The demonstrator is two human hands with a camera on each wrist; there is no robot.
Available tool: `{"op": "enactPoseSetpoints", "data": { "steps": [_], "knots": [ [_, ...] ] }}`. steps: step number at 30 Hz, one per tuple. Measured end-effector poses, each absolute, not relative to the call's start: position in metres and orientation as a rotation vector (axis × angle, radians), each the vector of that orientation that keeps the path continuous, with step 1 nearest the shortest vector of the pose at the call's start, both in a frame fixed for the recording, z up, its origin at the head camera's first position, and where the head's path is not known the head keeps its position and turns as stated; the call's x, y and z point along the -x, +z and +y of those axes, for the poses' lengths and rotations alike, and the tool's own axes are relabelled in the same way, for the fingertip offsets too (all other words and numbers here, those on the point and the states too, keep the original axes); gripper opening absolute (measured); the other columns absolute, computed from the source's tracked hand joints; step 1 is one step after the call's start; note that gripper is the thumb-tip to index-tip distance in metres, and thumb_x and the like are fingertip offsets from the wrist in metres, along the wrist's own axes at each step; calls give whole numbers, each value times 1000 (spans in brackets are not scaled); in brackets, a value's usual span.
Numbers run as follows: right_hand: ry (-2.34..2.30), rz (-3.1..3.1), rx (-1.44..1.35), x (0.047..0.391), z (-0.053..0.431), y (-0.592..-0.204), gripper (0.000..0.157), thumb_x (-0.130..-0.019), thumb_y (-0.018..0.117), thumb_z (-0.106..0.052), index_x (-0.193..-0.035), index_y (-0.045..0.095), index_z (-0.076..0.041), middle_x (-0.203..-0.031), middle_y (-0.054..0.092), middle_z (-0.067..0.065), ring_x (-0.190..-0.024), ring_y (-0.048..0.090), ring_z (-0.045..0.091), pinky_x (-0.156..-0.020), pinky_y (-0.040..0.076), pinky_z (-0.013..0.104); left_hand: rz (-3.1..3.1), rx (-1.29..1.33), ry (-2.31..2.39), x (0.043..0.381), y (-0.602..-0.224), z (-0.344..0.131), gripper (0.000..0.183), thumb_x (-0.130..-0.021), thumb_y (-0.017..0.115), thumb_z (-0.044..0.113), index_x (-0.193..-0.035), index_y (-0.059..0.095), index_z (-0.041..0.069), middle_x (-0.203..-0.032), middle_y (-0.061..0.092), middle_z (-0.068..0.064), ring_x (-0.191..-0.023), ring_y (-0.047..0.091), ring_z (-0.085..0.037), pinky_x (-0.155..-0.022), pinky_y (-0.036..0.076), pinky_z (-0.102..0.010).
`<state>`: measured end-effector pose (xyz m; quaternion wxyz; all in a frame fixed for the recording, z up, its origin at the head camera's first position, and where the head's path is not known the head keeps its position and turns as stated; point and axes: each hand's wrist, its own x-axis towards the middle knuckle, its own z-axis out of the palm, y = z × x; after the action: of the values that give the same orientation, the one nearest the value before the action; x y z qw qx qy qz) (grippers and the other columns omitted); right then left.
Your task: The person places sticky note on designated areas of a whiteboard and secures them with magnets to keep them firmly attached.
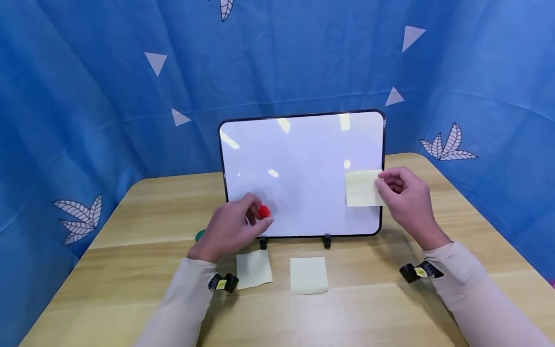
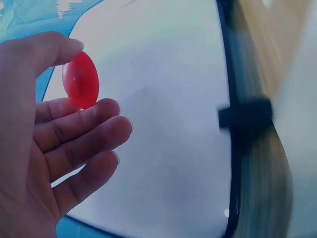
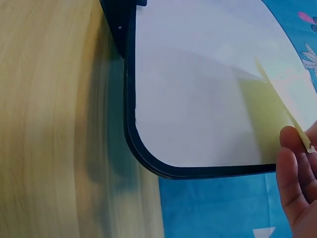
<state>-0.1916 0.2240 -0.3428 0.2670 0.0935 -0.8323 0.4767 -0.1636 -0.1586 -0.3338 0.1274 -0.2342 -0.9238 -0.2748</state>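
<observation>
The right hand [image 1: 406,198] is pinching the note [image 1: 361,189] by its right edge, fingers clamped on the paper, and is holding it before the board's [image 1: 303,164] right side; whether it is touching the surface, I cannot tell. The left hand [image 1: 236,221] is pinching the red disc [image 1: 264,212] between thumb and forefinger by the board's lower left. With one edge held, the note could end up curling or hanging askew. The disc, gripped only at its rim, might be slipping and dropping onto the table [image 1: 130,270]. Hard pressing could be tipping the board, since small feet [image 1: 327,242] are carrying it. No brand or writing is showing legibly; the wristbands' [image 1: 230,282] yellow labels [image 1: 221,285] are appearing too small to read.
</observation>
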Motion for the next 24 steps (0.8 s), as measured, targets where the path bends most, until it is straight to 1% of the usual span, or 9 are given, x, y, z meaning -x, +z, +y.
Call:
{"op": "enactPoseSetpoints", "data": {
  "steps": [4, 9, 13, 15, 19, 24],
  "knots": [
    [1295, -2240, -247, 193, 223, -345, 20, -97, 66, -16, -112, 68, -4, -100, 66, 7, -84, 61, 8, -74, 48, 10, -2684, 697, -891, 167, -330, -142, 33, -86, 79, 30, -109, 59, 19, -89, 63, 10, -74, 60, -7, -65, 53, -26],
    [1301, -2218, -228, 192, 222, -346, 19, -97, 66, -15, -111, 68, -3, -100, 66, 7, -83, 61, 8, -74, 48, 10, -2645, 740, -999, 171, -327, -123, 38, -83, 81, 24, -112, 58, 19, -98, 63, 10, -76, 61, -8, -66, 54, -27],
    [1282, -2211, -226, 190, 220, -345, 18, -97, 65, -17, -109, 69, -3, -98, 67, 7, -80, 62, 9, -71, 49, 11, -2633, 773, -1042, 175, -327, -112, 37, -84, 79, 22, -114, 58, 19, -103, 61, 10, -77, 60, -7, -66, 55, -25],
    [1265, -2208, -222, 190, 220, -344, 18, -97, 65, -17, -108, 69, -4, -97, 67, 6, -78, 62, 10, -68, 49, 11, -2636, 792, -1059, 177, -327, -108, 37, -85, 79, 22, -116, 59, 19, -104, 61, 10, -76, 60, -7, -66, 55, -25],
    [1245, -2206, -219, 190, 220, -345, 17, -97, 65, -17, -106, 69, -4, -95, 68, 6, -73, 61, 11, -64, 48, 12, -2633, 794, -1078, 180, -328, -101, 43, -83, 82, 21, -119, 59, 18, -105, 61, 9, -77, 59, -7, -66, 55, -24],
    [1241, -2203, -215, 191, 221, -345, 18, -97, 64, -18, -107, 69, -4, -94, 68, 6, -72, 60, 11, -62, 47, 13, -2596, 815, -1066, 182, -328, -93, 44, -83, 83, 23, -120, 61, 18, -106, 62, 8, -78, 60, -7, -66, 54, -23]
  ]
}}
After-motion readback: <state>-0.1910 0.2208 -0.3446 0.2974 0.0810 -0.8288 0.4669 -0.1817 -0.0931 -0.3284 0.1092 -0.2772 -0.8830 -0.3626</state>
